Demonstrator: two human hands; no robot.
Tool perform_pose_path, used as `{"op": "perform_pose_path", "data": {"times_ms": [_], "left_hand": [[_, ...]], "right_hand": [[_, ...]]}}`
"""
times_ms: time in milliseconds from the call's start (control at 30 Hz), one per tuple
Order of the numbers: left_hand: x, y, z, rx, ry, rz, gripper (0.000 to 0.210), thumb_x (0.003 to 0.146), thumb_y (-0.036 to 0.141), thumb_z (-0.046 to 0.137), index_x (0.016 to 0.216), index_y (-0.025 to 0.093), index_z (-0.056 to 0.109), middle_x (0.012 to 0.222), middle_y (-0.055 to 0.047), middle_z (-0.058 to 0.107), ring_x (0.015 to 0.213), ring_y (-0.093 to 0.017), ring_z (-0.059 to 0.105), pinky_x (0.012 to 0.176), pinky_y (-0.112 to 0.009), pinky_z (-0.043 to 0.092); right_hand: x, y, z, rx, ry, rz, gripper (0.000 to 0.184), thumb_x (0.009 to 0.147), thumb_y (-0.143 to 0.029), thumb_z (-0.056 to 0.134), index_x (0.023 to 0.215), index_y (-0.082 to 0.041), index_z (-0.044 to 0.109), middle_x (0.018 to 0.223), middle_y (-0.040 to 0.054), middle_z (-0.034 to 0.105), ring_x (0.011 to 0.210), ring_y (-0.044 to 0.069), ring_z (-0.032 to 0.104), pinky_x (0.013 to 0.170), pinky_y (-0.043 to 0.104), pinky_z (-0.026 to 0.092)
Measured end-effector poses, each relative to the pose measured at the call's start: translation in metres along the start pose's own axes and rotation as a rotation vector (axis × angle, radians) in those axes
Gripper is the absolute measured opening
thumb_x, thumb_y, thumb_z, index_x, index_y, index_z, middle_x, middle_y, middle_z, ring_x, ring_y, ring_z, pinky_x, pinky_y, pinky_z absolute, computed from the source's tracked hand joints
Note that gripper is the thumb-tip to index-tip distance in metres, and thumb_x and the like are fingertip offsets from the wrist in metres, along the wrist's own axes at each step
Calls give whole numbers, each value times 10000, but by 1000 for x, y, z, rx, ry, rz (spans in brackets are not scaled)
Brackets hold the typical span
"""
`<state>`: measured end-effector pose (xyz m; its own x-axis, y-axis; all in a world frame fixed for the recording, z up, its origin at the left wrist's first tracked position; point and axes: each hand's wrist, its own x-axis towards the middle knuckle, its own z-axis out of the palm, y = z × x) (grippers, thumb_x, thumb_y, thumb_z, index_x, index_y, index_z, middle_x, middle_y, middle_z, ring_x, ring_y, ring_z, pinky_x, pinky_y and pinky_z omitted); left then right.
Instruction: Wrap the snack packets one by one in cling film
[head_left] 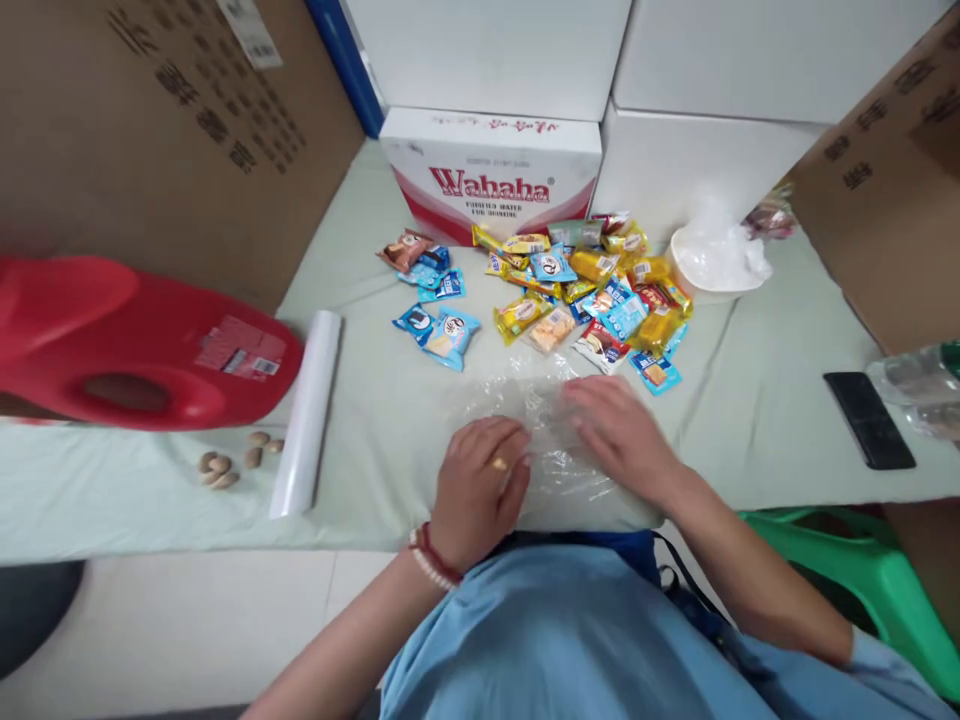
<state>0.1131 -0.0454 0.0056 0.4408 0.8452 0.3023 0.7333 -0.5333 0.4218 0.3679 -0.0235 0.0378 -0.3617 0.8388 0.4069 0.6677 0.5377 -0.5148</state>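
A thin clear plastic bag (pixel 570 470) lies crumpled on the table in front of me. My left hand (pixel 480 480), with a ring and bracelets, has its fingers curled and its thumb drawn in at the bag's left side. On the right side, my right hand (pixel 619 430) rests over the plastic with its fingers stretched out, slightly blurred. Just beyond the bag is a pile of small wrapped snacks (pixel 592 265) in yellow, blue and red. A smaller group of blue and brown snack packets (pixel 450 335) lies to its left.
At left are a red jug (pixel 172 345), a white roll (pixel 307 415) and several nuts (pixel 217 470). Behind the snacks stands a Wahaha water carton (pixel 495 175). A white bowl (pixel 705 285) holding plastic is at back right, with a black phone (pixel 870 420) nearer the right edge.
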Motion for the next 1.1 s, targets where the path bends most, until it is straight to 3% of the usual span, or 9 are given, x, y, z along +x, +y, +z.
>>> {"op": "perform_pose_path", "data": {"times_ms": [133, 267, 400, 500, 633, 767, 933, 1033, 1100], "left_hand": [[4, -39, 24, 308, -146, -222, 544, 1043, 413, 436, 1532, 178, 477, 1627, -202, 414, 1502, -380, 394, 1201, -710, 275], [-2, -59, 34, 406, -210, -290, 641, 1056, 472, 349, 1603, 137, 351, 1700, -197, 240, 1564, -364, 284, 1205, -735, 220], [-3, -55, 33, 423, -253, -265, 626, 1066, 464, 324, 1603, 143, 350, 1707, -188, 213, 1578, -362, 253, 1191, -771, 201], [-5, -50, 31, 414, -279, -227, 618, 1065, 469, 338, 1611, 180, 340, 1710, -165, 216, 1579, -359, 254, 1190, -785, 193], [-11, -51, 27, 375, -285, -225, 597, 1071, 430, 324, 1621, 197, 323, 1703, -148, 248, 1571, -336, 287, 1223, -717, 240], [-7, -60, 22, 377, -268, -323, 588, 1076, 402, 292, 1616, 170, 327, 1694, -136, 279, 1569, -315, 295, 1225, -693, 270], [16, -74, 21, 355, -294, -286, 566, 1070, 424, 325, 1606, 246, 359, 1699, -91, 272, 1583, -315, 258, 1223, -731, 221], [26, -80, 23, 334, -286, -245, 583, 1068, 432, 327, 1616, 234, 333, 1701, -96, 263, 1579, -316, 267, 1233, -735, 185], [28, -82, 24, 326, -275, -228, 591, 1067, 436, 323, 1621, 230, 320, 1702, -97, 264, 1579, -321, 264, 1235, -743, 164]], "right_hand": [[-33, 16, 44, -7, -205, 30, 381, 1044, -313, 524, 1393, -196, 624, 1468, 172, 601, 1404, 316, 525, 1144, 565, 478], [-60, 30, 40, 46, -21, 306, 364, 1052, -349, 485, 1368, -222, 614, 1366, 145, 667, 1279, 282, 616, 1066, 500, 530], [-27, 51, 37, 57, 124, 731, 500, 987, -479, 544, 1373, -164, 576, 1148, 136, 732, 935, 266, 707, 856, 439, 569], [13, 66, 52, 170, 81, 849, 647, 874, -479, 679, 1427, -183, 519, 1000, 60, 743, 779, 214, 681, 746, 353, 531], [34, 77, 70, 399, 110, 865, 566, 751, -367, 720, 1276, -194, 592, 734, -35, 660, 660, 174, 623, 631, 277, 456], [9, 88, 67, 464, 180, 863, 439, 731, -482, 698, 1058, -194, 648, 682, -41, 606, 588, 156, 550, 583, 276, 424], [-12, 97, 32, 193, 168, 815, 388, 795, -481, 641, 1053, -194, 679, 748, 3, 662, 631, 186, 581, 650, 321, 474], [8, 90, 14, -26, 260, 691, 318, 903, -440, 562, 1063, -205, 706, 891, 54, 721, 734, 212, 631, 742, 355, 509], [33, 82, 13, -74, 198, 516, 298, 959, -403, 523, 1074, -210, 718, 959, 79, 741, 827, 235, 659, 803, 373, 524]]}}
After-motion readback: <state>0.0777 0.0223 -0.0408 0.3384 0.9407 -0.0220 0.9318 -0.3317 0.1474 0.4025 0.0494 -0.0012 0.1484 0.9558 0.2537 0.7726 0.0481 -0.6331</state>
